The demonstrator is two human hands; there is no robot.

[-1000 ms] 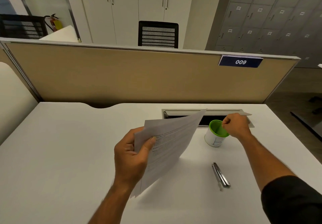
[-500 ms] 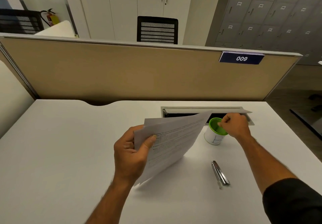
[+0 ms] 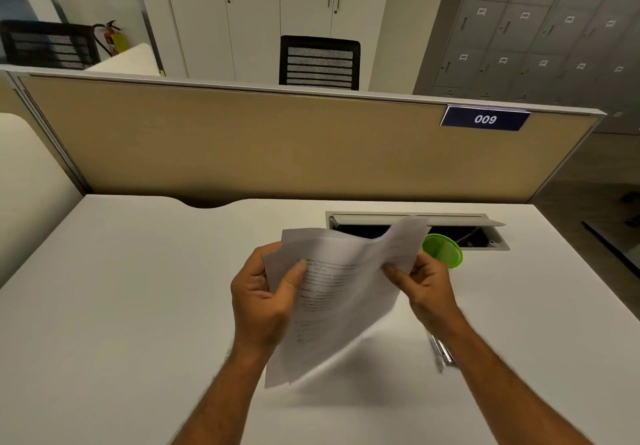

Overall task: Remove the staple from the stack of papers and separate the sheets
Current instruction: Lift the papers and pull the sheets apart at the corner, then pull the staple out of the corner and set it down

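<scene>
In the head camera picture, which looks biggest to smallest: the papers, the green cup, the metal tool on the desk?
1. Papers
2. Green cup and metal tool: both partly hidden, too close to rank.

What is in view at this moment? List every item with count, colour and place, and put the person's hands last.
papers: one stack, sheet count unclear, white with printed text, held above the desk between both hands
cup: one, green rim, on the desk behind the right hand, partly hidden
staple remover: one, silver metal, on the desk beside the right wrist, blurred
desk: one, white
cable tray: one, grey, lid open, set in the desk's far edge
partition: one, beige, behind the desk
number plate: one, dark blue, reads 009, on the partition's right
office chairs: two, black, beyond the partition
lockers: many, grey, far right
left hand: grips the papers' left edge
right hand: pinches the papers' right corner
</scene>
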